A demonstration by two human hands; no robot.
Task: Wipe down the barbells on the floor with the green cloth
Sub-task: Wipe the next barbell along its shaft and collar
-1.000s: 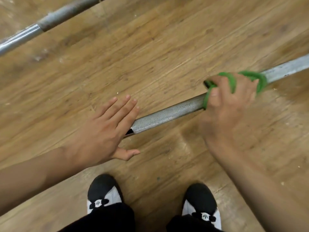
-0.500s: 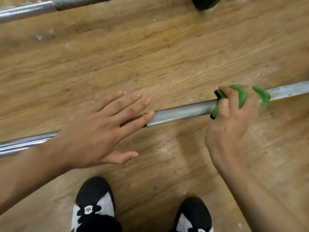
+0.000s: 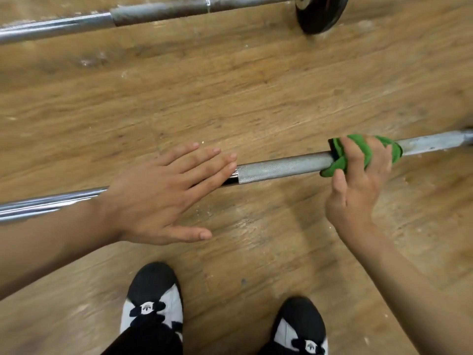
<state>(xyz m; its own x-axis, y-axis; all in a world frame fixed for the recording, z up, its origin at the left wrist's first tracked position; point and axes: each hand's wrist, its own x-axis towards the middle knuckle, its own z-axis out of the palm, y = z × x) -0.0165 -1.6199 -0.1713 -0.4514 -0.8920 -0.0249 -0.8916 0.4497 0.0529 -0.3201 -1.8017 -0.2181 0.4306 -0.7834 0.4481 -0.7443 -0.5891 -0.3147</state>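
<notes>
While my right hand (image 3: 358, 180) grips the green cloth (image 3: 368, 152) around the bar (image 3: 281, 167), my left hand (image 3: 163, 193) lies flat-fingered beside it (holding nothing); I'd squeeze evenly and twist.

near barbell (image 3: 281, 169) ends cropped, plate (image 3: 322, 16) top cropped

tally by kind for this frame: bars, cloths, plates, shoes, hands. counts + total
Barbells: 2 (near barbell, far barbell)
Cloths: 1 (green cloth)
Plates: 1 (plate on the far barbell)
Shoes: 2 (left shoe, right shoe)
Hands: 2 (left hand, right hand)
Total: 8
</notes>
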